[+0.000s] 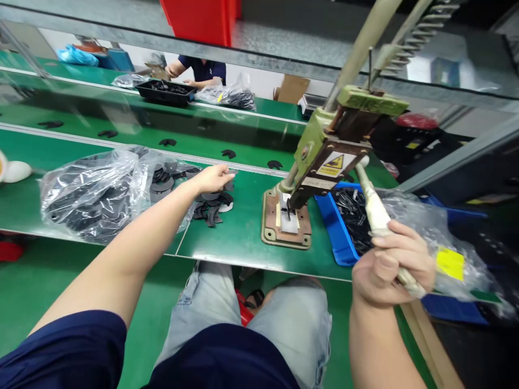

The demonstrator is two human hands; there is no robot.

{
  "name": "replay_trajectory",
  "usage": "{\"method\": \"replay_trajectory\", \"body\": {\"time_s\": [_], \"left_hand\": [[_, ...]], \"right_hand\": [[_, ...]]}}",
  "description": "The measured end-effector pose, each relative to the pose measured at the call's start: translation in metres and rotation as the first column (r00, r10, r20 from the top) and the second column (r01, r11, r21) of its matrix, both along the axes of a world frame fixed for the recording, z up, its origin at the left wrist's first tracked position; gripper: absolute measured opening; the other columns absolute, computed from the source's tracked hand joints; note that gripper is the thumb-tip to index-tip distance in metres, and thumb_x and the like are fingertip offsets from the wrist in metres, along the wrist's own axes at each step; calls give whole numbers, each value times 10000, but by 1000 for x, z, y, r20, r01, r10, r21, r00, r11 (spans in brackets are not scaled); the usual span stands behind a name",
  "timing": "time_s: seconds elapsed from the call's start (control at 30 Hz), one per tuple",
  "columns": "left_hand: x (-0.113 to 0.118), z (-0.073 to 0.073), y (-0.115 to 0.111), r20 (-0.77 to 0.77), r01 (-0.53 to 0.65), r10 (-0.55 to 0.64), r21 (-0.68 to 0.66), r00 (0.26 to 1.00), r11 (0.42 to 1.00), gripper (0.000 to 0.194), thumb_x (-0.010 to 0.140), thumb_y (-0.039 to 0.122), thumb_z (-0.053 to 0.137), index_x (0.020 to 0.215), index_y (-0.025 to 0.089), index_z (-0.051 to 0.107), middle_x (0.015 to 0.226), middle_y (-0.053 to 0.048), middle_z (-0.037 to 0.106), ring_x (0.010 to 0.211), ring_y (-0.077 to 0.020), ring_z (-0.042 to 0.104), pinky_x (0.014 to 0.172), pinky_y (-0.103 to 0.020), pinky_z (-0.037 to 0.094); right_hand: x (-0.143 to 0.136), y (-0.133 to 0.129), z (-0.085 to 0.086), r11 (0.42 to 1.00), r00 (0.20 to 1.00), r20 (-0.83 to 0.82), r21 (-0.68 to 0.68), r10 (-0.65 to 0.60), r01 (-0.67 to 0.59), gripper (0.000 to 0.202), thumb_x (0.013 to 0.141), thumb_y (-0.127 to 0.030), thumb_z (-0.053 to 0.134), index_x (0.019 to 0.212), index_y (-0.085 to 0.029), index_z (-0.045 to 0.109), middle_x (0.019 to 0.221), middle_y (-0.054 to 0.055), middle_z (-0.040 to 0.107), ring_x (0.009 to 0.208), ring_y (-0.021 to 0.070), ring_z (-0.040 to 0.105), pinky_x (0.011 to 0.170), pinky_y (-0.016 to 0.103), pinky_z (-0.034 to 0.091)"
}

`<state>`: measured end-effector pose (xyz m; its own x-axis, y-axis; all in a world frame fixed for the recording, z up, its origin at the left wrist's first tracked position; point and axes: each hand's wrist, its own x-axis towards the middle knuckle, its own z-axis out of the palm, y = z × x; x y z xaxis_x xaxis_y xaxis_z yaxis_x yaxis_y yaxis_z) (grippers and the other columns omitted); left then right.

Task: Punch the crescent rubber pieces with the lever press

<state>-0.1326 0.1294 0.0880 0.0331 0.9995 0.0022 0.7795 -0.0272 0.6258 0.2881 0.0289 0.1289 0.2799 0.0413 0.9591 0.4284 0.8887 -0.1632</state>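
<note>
My left hand (216, 179) is over a pile of dark curved pieces (208, 209) on the green table, its fingers pressed together; whether it grips a piece is too small to tell. My right hand (393, 265) is wrapped round the pale, tape-covered lever (376, 208) of a green hand press (310, 146). Beneath the press head, a small black part (288, 208) sits on the light plate of the press base (270, 229). A clear plastic bag (93, 194) with more dark curved pieces lies left of the pile.
A blue bin (338, 243) of black parts stands right of the press, beside a clear bag with a yellow label (450, 263). Dark curved pieces (228, 154) lie spaced along the green strip behind. Across it, a person (205, 70) works by a black tray (162, 95). A metal shelf edge (259, 58) crosses above.
</note>
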Motion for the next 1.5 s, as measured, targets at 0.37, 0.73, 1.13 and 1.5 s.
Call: {"method": "replay_trajectory", "body": {"time_s": [0.37,0.73,1.13,1.5], "left_hand": [[153,-29,-41,582,193,-64,-163,810,968,279,1002,398,721,894,178,586,629,0,675,488,-105,619,496,-208,457],[165,-36,-24,596,166,-35,-165,802,972,312,964,426,760,892,169,599,734,-10,693,539,-95,628,495,-202,526],[168,-28,-17,589,163,22,-261,808,952,357,921,393,827,874,180,545,649,30,632,492,-86,653,485,-167,542],[169,-15,-16,622,181,226,-522,749,834,284,930,330,812,901,164,584,627,-48,705,518,-164,718,526,-214,584]], "right_hand": [[3,-23,2,988,987,161,-154,11,14,282,966,-391,635,785,-211,516,715,-11,561,777,166,633,987,559,567],[5,-25,-6,977,991,134,-211,2,27,271,967,-436,600,803,-235,521,757,3,594,848,219,666,989,573,579],[0,-25,-5,978,996,88,-208,19,-1,266,965,-420,610,798,-233,522,735,2,568,900,238,684,975,580,573],[-4,-30,7,975,995,91,-223,35,-14,212,978,-372,609,824,-237,552,764,-1,600,822,207,667,1010,588,582]]}}
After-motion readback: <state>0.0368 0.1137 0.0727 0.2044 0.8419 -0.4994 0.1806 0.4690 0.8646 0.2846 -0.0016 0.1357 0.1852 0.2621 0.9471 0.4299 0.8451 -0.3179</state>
